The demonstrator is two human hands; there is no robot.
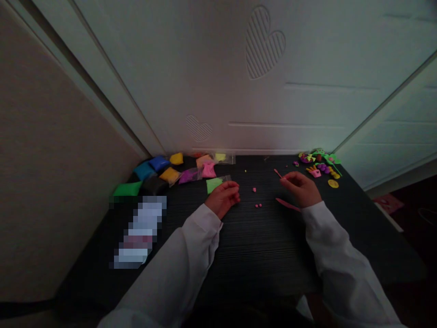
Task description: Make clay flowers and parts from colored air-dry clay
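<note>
My right hand (300, 187) pinches a thin pink clay modelling tool (277, 173), its small end pointing up and left. Below that hand a second pink tool (286, 203), with a flat blade-like end, lies on the black table, partly hidden by the wrist. My left hand (223, 198) is closed with its fingertips together; whatever they may hold is too small or hidden to make out. Between the hands sit a small pink clay lump (254, 190) and two tiny pink clay balls (258, 205). A bag of light green clay (214, 185) lies just behind my left hand.
Several colored clay bags, including a blue one (159, 162) and a green one (127, 189), line the back left. A blurred pale rectangular object (141, 232) lies at left. Finished-looking clay pieces, among them a yellow disc (333, 183), stand back right. A white panel (218, 91) rises behind the table.
</note>
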